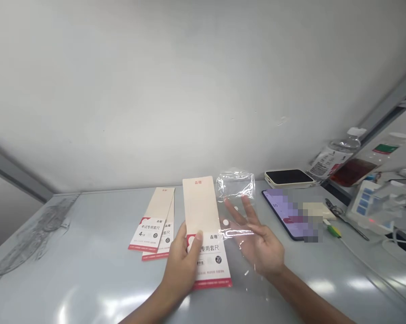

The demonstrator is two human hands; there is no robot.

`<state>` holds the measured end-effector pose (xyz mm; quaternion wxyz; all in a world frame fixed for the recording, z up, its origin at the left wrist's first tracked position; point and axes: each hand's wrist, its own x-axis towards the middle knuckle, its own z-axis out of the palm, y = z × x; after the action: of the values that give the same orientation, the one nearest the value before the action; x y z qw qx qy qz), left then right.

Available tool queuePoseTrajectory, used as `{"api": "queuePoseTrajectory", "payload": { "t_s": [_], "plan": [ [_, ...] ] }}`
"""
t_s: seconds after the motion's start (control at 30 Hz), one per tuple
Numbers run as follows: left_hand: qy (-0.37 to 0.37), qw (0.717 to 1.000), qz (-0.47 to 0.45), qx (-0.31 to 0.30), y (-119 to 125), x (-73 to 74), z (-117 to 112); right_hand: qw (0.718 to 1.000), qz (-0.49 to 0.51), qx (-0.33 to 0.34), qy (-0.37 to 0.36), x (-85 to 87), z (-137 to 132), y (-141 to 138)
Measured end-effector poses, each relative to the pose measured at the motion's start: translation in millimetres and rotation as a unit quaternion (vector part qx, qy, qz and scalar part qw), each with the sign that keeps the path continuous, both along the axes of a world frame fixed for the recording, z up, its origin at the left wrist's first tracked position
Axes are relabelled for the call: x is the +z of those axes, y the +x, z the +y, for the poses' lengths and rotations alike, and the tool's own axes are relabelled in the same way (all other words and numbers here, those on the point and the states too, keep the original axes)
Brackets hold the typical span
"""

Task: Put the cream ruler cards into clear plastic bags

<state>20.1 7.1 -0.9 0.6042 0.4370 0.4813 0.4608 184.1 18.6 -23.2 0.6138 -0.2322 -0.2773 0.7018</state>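
My left hand (pixel 186 254) grips a tall cream-and-white packaging card (pixel 199 204) with a red bottom edge and Chinese print, its thumb across the front. To the right, a clear plastic pouch (pixel 235 184) stands up beside the card, its left side close against the card's right edge. My right hand (pixel 265 252) holds the pouch, the fingers spread and showing through the film. A white round spot, perhaps a snap button, shows on the pouch. Left of my hands, two similar cards, a front card (pixel 149 234) and a rear card (pixel 167 231), lie overlapping on the grey table (pixel 98 261).
A purple-screened phone (pixel 277 207), partly pixelated, lies at the right. Behind it is a dark-screened device in a pale case (pixel 289 177). Bottles, a clear bottle (pixel 338 155) and one with dark red liquid (pixel 354 168), lean at the right wall. A white cable (pixel 365 265) crosses the table.
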Motion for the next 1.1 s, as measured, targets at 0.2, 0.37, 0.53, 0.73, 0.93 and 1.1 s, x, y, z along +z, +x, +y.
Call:
{"api": "queuePoseTrajectory", "payload": {
  "t_s": [0.2,0.37,0.53,0.73,0.93,1.1],
  "plan": [
    [-0.013,1.0,-0.003,-0.018,-2,5.4,-1,1.0,0.0,0.018,0.015,1.1,-1,-2],
    [-0.01,0.999,0.0,-0.035,-4,4.8,-1,0.999,-0.022,0.032,0.025,2.4,-1,0],
    [0.003,0.999,0.011,-0.047,-15,-7.8,8,0.997,-0.056,0.049,0.018,6.3,1,1],
    [-0.001,0.999,0.008,0.034,-25,-6.8,20,0.991,-0.051,0.126,0.007,2.6,-4,-3],
    [-0.007,1.0,0.001,0.0,-26,-6.1,22,0.99,-0.029,0.136,-0.004,-0.7,-4,-2],
    [-0.002,0.999,0.026,-0.033,-34,-8.7,28,0.992,-0.007,0.127,-0.007,-1.4,-4,-1]
  ]
}}
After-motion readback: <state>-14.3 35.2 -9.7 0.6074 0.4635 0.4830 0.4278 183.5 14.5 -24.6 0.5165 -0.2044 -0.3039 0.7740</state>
